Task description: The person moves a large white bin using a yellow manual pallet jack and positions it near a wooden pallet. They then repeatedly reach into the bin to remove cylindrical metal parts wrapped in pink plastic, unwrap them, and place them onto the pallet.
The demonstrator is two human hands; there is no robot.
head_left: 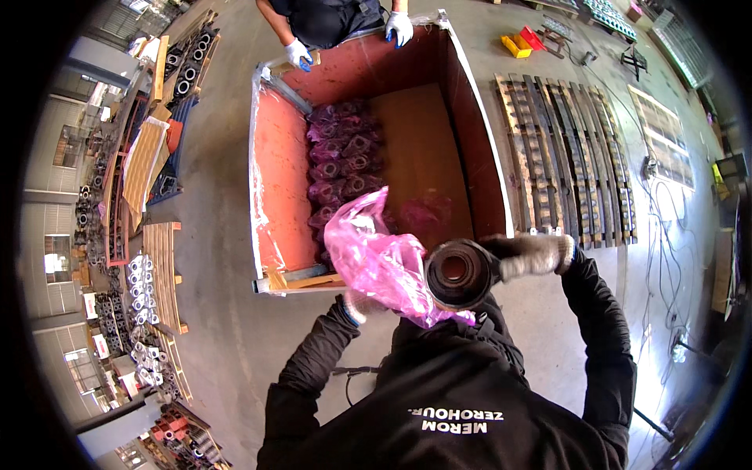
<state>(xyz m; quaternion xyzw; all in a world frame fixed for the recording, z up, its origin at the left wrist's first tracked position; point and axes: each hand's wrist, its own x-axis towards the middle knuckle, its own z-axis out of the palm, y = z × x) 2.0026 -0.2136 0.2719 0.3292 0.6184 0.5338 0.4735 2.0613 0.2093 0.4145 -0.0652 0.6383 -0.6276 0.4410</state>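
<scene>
My right hand (536,257), in a greyish work glove and blurred by motion, grips a dark, round metal part (458,274) with a stepped bore facing up. Beside the part, a pink translucent plastic bag (376,254) is held up, crumpled, by my left hand (359,305). That glove is mostly hidden under the film. Whether the part touches the bag's mouth I cannot tell. Both hands are at the near edge of a large red-walled crate (278,180). Rows of metal parts in purple bags (345,157) fill its left side, and brown cardboard (415,117) lines its floor.
A co-worker's gloved hands (399,30) rest at the crate's far rim. Wooden pallets (564,157) lie right of the crate, with cables (666,235) beyond. Metal parts (141,286) and another pallet (160,270) stand at left. Yellow and red bins (517,45) are at the back right.
</scene>
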